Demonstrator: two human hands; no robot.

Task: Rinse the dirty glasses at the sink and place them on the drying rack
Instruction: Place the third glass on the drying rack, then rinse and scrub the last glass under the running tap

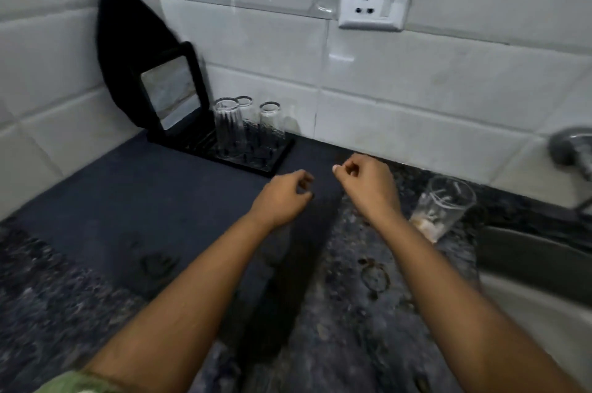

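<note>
Two bare forearms reach forward over a dark speckled stone counter (pixel 352 344). The left hand (pixel 282 200) hovers with its fingers (pixel 302 183) loosely curled inward, holding nothing. The right hand (pixel 368 183) is just beside it, also empty, its fingers (pixel 347 168) curled into a loose fist with the thumb tip pointing toward the left hand. The two hands are near each other but do not touch.

Under and to the left of the left hand's fingers lies a dark mat (pixel 134 200) spread on the counter. Just right of the right wrist stands a dirty glass (pixel 443 210), upright, with pale residue at its bottom. Further right of it is the steel sink (pixel 525 267), with part of a metal tap (pixel 571 149) above.

Beyond the left fingers, against the white tiled wall (pixel 416 82), sits a black drying rack (pixel 256 155) holding three clear glasses (pixel 228 126) turned upside down. A small black-framed mirror (pixel 171 91) leans behind the rack in the corner. Above the right fingers, a white wall socket (pixel 376 2) is mounted on the tiles.
</note>
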